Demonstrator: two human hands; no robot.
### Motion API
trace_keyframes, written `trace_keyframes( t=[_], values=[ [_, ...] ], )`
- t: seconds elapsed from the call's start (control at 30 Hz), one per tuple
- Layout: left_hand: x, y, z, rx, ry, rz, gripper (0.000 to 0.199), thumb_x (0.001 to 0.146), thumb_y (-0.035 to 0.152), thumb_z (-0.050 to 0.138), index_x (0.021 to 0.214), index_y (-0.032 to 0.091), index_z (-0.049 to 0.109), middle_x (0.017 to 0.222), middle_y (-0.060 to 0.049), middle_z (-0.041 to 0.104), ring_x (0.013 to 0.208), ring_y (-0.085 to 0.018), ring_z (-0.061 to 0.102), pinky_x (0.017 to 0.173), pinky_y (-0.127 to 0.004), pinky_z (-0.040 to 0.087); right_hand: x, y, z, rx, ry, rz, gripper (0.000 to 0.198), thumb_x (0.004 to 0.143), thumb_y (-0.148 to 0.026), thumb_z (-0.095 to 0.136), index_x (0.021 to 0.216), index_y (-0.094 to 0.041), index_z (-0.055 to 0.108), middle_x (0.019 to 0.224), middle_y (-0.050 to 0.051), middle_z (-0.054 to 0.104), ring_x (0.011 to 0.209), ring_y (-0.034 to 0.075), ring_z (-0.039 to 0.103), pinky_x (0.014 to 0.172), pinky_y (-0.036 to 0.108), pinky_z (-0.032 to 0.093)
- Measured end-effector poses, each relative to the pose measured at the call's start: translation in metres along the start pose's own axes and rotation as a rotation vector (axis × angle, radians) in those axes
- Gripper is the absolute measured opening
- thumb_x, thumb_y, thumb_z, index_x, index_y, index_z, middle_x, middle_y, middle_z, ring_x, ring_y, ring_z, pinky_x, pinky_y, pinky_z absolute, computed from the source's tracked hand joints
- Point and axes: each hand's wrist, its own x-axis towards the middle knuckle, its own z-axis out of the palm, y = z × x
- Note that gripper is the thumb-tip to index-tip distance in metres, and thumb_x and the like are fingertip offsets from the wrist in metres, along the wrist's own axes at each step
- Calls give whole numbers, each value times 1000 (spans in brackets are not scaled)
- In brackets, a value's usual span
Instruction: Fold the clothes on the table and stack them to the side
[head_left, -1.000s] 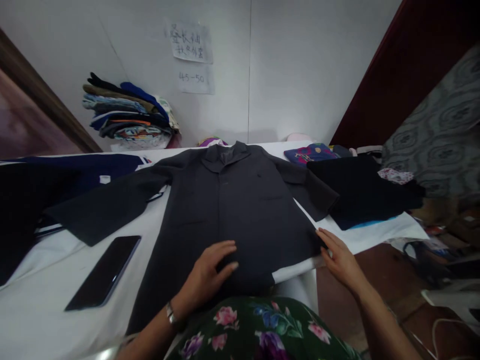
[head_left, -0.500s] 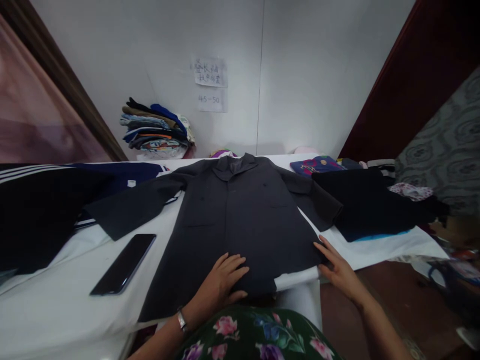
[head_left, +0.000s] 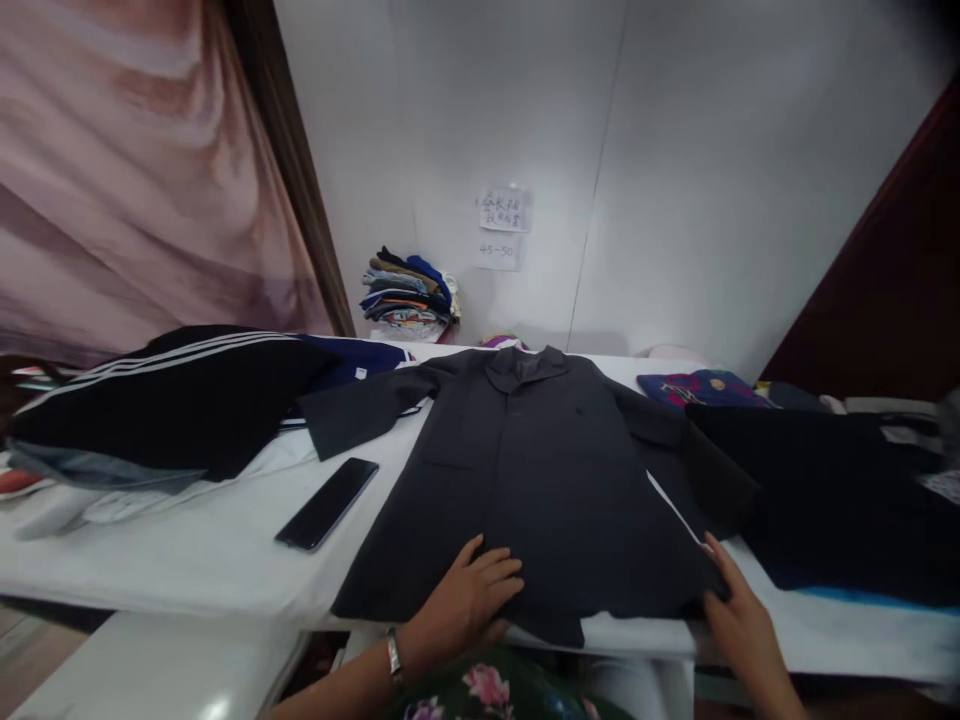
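Observation:
A dark grey coat (head_left: 555, 490) lies spread face up on the white table, collar at the far side and sleeves out to both sides. My left hand (head_left: 480, 590) rests flat on its lower front near the hem, fingers stretched out; a metal bracelet is on that wrist. At the coat's lower right corner is my right hand (head_left: 739, 600), thumb and fingers closed about the fabric edge. Part of the hem hangs past the table edge in front of me.
A phone (head_left: 328, 503) lies left of the coat. Black striped clothing (head_left: 172, 400) covers the table's left side, and black folded cloth (head_left: 847, 490) lies at right. A stack of folded clothes (head_left: 409, 292) stands at the back wall beneath paper signs (head_left: 506, 210).
The view has swung left and up, so everything appears further right and lower. My right hand has closed on the coat's corner. My left hand stays on the lower front.

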Motion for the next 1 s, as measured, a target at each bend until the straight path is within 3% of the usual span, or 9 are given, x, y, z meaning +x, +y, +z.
trace_keyframes(
  t=[0.17,0.33,0.4,0.5,0.63,0.7,0.77,0.9,1.0],
  values=[
    [10,8,-29,-81,162,-135,25,86,19,45,102,25,63,99,-1,71,93,-15,65,103,-41,37,8,-6,-6,-32,-50,-34,65,57,-28,43,119,-21,62,118,7,65,116,30,56,102,41,42],
    [18,9,-67,16,372,-70,29,87,16,42,109,22,59,110,-4,68,101,-15,62,101,-38,38,1,-19,-41,10,105,51,55,61,-41,51,113,-27,64,112,5,67,112,31,59,96,41,46],
    [17,7,-64,16,349,-5,30,87,14,42,109,23,59,111,-3,68,103,-14,62,102,-37,36,-4,-12,-49,-42,99,75,52,60,-39,50,108,-30,65,109,5,69,108,32,61,92,43,48],
    [12,5,-38,-21,229,51,29,86,12,43,106,24,61,109,0,69,98,-12,62,101,-36,36,-11,6,-47,-106,75,101,49,57,-35,46,102,-33,66,104,4,70,101,33,63,83,43,51],
    [6,5,-11,-62,190,56,27,85,13,45,105,24,61,107,0,69,96,-13,63,98,-34,38,-19,20,-34,-196,103,206,58,66,-40,45,123,-32,56,94,4,70,73,28,67,65,39,51],
    [7,6,-15,-64,207,48,28,85,12,44,105,23,61,107,-1,69,97,-13,63,97,-35,39,-20,15,-30,-233,27,214,69,68,-43,45,134,-25,47,70,2,67,53,25,60,56,37,48],
    [11,7,-28,-42,238,40,29,86,12,42,105,23,61,106,-2,70,97,-14,63,96,-35,40,-20,5,-29,-256,-37,180,75,67,-43,47,137,-19,45,57,0,60,49,24,57,54,35,45],
    [23,2,-54,43,347,39,30,88,14,40,108,21,61,106,-4,69,96,-15,63,89,-34,46,-17,-12,-35,-70,85,111,67,64,-44,54,124,-16,58,80,5,67,67,21,61,58,28,46],
    [23,-3,-57,91,439,69,30,88,14,40,111,20,59,108,-7,68,98,-16,62,85,-33,48,-17,-10,-46,37,150,142,62,67,-42,57,124,-17,58,79,3,66,61,15,57,53,23,43]
  ],
)
